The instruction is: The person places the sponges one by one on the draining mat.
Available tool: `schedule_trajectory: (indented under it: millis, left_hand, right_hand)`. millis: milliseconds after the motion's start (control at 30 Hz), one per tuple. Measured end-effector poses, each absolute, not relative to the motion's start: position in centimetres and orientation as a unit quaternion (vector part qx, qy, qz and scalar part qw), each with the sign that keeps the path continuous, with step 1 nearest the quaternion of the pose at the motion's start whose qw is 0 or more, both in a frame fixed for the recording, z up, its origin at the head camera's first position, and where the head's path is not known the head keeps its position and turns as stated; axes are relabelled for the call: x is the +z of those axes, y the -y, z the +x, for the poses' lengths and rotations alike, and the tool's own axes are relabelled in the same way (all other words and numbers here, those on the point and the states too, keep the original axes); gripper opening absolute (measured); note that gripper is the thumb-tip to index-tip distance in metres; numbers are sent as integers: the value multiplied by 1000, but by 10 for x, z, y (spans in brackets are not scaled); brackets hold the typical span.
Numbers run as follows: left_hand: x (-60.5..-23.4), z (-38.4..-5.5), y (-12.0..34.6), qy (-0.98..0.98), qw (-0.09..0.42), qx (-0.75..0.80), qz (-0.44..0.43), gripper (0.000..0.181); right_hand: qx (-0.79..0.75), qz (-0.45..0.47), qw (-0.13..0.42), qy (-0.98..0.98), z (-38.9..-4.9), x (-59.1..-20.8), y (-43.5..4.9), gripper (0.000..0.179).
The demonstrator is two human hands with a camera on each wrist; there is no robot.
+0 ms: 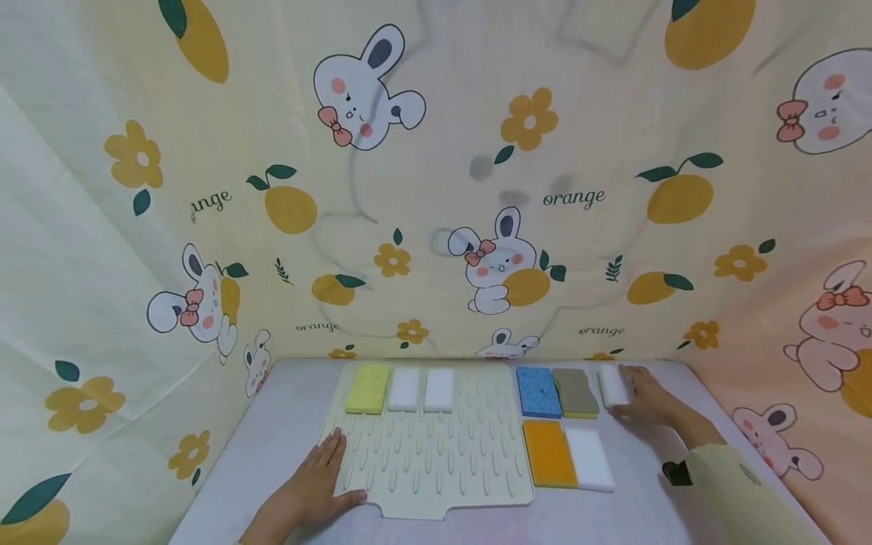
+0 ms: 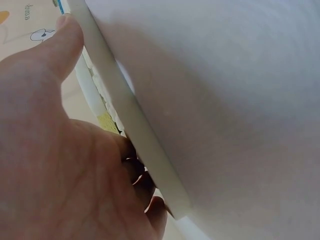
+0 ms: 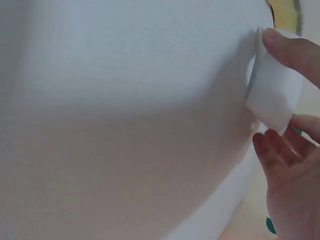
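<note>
My left hand rests at the left edge of a cream ribbed mat, fingers straight and thumb spread toward its front. Up close in the left wrist view, the palm of that left hand faces the mat's pale edge. At the far right, my right hand holds a white sponge block by its right side. The right wrist view has the thumb of the right hand on one end of the white block, with the fingers around its other end.
On the mat's back row lie a yellow sponge and two white blocks. Right of the mat are a blue sponge, a grey-topped sponge, an orange sponge and another white block. A patterned curtain encloses the table.
</note>
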State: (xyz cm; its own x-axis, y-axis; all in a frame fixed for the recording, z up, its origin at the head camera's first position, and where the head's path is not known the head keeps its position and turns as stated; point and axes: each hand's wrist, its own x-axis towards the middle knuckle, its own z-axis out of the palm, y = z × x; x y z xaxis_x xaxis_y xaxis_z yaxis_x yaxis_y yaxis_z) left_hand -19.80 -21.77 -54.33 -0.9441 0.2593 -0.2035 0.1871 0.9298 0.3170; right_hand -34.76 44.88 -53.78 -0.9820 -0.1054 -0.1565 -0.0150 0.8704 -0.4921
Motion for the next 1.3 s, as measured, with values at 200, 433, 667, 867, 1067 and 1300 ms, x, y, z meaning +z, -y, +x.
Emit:
schedule_trajectory:
  millis: [200,433,667,867,1067,1300]
  left_hand:
    - [-546,-199,219,-975,115,147,118,120]
    - [-546,-199,220,-976,112,144,120,120]
    - [-544,-197,219,-975,111,147,122,119]
    - [-543,-197,219,-976,113,145,119,119]
    - [-545,-198,219,-976,111,144,119,120]
    - [-541,-196,218,-975,112,147,125,117]
  right_hand:
    - [-266,-12,44,-963,-333,-530,-441,129]
    - [-287,-26,-15,-957,-324,-526,-427,120]
    - [-321,-32,-19,-946,-319,-522,-410,117]
    - [-332,-42,-24,-942,-316,-517,-390,114]
    - [-333,-58,-39,-940,-316,-516,-369,111]
    - [-339,-62,-25,-938,-313,-513,-347,111]
